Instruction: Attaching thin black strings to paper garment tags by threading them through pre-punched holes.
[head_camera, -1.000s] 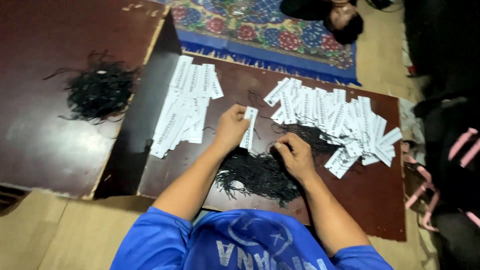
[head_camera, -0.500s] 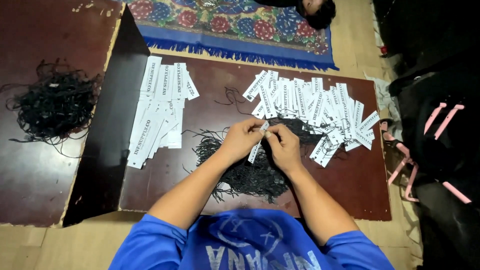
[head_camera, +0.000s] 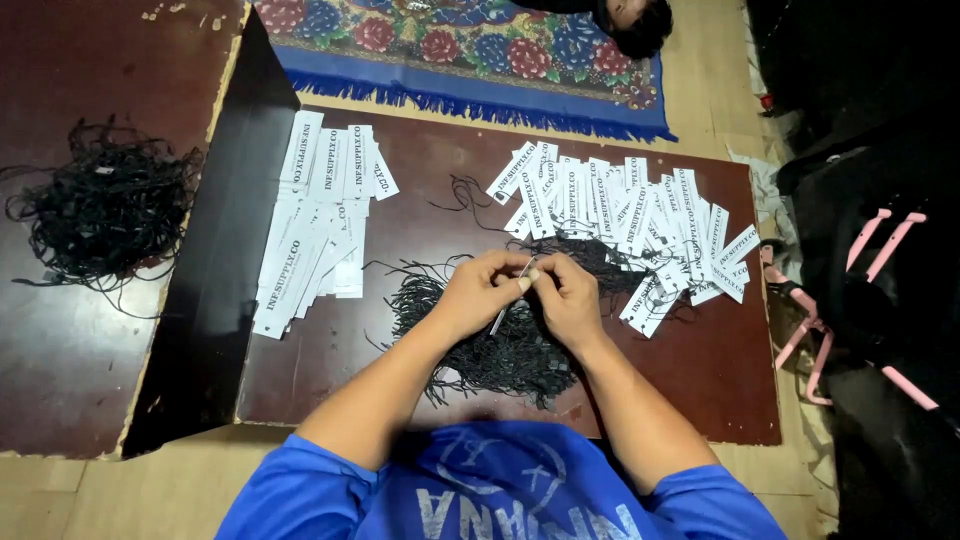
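Change: a second ago the left hand (head_camera: 487, 292) lay on a white paper tag (head_camera: 508, 305) flat on the board and the right hand (head_camera: 565, 298) lay apart on the cords; now both hands meet over the pile, and the tag is lifted, edge-on between them.
Left hand: fingers curled together, thumb and forefinger pinched on the upper end of the tag.
Right hand: fingertips closed on the same end of the tag, touching the left hand's fingertips; whether a cord is pinched too, I cannot tell.
Tag: tilted, its lower end pointing down toward the black cord pile (head_camera: 500, 340).
Board: dark red-brown low table (head_camera: 420, 230), the pile directly under the hands.
Left stack: white tags (head_camera: 315, 215) lined up, well apart from the hands.
Right heap: strung tags (head_camera: 630, 215) spread loosely, just beyond the right hand.
Far left: second tangle of black cords (head_camera: 105, 205) on another board.
Beyond: patterned blue rug (head_camera: 450, 50).
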